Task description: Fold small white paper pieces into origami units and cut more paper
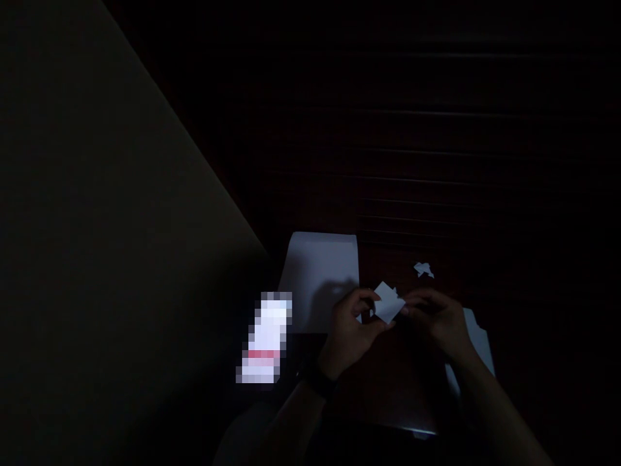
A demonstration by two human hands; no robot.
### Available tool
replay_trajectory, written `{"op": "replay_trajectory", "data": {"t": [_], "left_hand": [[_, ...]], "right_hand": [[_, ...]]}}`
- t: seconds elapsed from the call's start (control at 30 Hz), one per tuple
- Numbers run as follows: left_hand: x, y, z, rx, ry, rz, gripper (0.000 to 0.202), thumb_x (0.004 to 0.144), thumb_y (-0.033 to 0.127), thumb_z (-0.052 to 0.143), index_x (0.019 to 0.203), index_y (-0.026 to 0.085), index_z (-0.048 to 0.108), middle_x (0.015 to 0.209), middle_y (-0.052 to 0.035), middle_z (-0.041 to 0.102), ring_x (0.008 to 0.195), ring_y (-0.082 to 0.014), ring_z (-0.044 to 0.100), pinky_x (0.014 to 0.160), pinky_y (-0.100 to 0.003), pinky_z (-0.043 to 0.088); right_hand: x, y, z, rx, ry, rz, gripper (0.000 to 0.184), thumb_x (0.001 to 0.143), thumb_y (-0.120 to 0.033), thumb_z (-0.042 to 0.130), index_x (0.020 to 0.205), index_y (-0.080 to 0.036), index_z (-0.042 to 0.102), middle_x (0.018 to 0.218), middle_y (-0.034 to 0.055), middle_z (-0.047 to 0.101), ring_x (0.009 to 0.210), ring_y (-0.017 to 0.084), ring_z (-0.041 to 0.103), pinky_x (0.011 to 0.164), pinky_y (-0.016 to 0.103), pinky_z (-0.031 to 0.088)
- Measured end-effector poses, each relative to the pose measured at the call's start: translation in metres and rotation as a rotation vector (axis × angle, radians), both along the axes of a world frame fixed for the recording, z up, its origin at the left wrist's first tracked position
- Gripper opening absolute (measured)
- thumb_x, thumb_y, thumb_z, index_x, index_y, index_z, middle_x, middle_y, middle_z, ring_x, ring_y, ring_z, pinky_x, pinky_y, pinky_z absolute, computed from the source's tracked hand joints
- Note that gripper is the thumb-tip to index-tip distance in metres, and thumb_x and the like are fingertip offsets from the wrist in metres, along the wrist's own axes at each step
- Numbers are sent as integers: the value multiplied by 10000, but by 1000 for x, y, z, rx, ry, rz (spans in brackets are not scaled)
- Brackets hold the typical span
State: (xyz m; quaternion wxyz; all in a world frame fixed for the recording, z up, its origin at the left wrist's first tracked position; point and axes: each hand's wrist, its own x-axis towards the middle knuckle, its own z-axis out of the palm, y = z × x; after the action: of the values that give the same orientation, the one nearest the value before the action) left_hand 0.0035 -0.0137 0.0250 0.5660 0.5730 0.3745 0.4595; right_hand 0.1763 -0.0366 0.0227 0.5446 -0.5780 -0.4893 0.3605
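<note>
Two bare hands are observed at work over a dark, glossy tabletop (383,395) in low light. The left hand (352,323) grips a small piece of folded white paper (387,304), index finger at its upper left side and thumb along its lower edge. The right hand (436,318) has its fingers drawn narrow, pinching the right-hand corner of the same piece. The folded piece is thus held between the two hands, tilted, with one corner pointing up and away from the wearer.

A dark wristband (320,382) is worn at the left wrist. Behind the left hand lies a large white sheet (308,278), with a hand shadow cast across it. Beyond the right hand, well apart from it, lies a small angular paper piece (424,269). A further pale sheet (479,340) is partly covered by the right forearm. To the left stands a bright, pixelated panel (266,333); its content cannot be read.
</note>
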Motion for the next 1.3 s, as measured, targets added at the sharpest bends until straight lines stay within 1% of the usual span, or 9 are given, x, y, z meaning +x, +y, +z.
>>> {"op": "replay_trajectory", "data": {"t": [0.1,0.2,0.4,0.57,0.73,0.87,0.97,1.17,1.3], "left_hand": [[-1,0,-1,-5,-8,-27,403,617,170,742,960,202,534,893,-28,645,833,-176,624,677,-236,475],[-2,1,-2,2,-15,-41,404,626,158,734,972,206,531,889,-26,643,834,-174,624,680,-235,476],[-3,2,-2,8,-2,-39,360,644,180,723,949,200,535,879,-30,636,821,-176,627,677,-239,482],[-3,2,-2,23,14,-38,294,664,167,695,917,194,548,881,-30,628,808,-168,622,675,-238,477],[-5,3,0,75,28,-111,187,713,188,664,876,180,571,892,-42,629,813,-163,607,703,-248,462],[-10,4,4,105,54,-171,239,723,200,667,948,178,592,895,-43,629,812,-163,590,701,-263,453],[-12,4,5,118,58,-210,203,735,233,667,916,173,599,893,-46,626,824,-167,585,716,-276,449],[-8,6,-3,7,-30,-147,297,655,270,748,853,170,551,851,-33,633,810,-170,599,682,-254,453],[-6,6,-6,-4,-46,-118,348,622,274,773,871,175,551,856,-30,636,810,-170,603,687,-258,459]], "right_hand": [[2,-1,0,-9,-45,15,164,659,-289,727,800,-211,696,821,56,718,764,236,669,706,373,543],[2,-1,1,-18,-98,13,146,663,-297,728,788,-223,716,823,47,726,774,238,673,731,376,536],[2,-1,3,-18,-43,55,197,630,-259,757,820,-227,720,817,35,725,768,219,671,711,337,539],[6,0,1,-79,-88,96,190,622,-301,761,798,-234,735,817,41,734,757,234,677,713,357,537],[9,2,3,-128,-109,152,187,623,-317,757,794,-241,747,828,48,738,780,249,679,741,369,534],[8,2,5,-120,-82,172,130,612,-317,765,716,-240,750,793,47,738,764,245,682,735,360,539],[7,1,7,-110,-71,176,88,615,-300,768,679,-244,745,785,40,736,767,231,680,730,333,535],[8,1,7,-70,-1,182,86,588,-271,790,655,-246,743,805,34,732,772,216,676,700,297,531],[9,1,7,-88,9,184,105,578,-264,793,672,-252,749,794,34,733,763,218,677,693,299,535]]}}
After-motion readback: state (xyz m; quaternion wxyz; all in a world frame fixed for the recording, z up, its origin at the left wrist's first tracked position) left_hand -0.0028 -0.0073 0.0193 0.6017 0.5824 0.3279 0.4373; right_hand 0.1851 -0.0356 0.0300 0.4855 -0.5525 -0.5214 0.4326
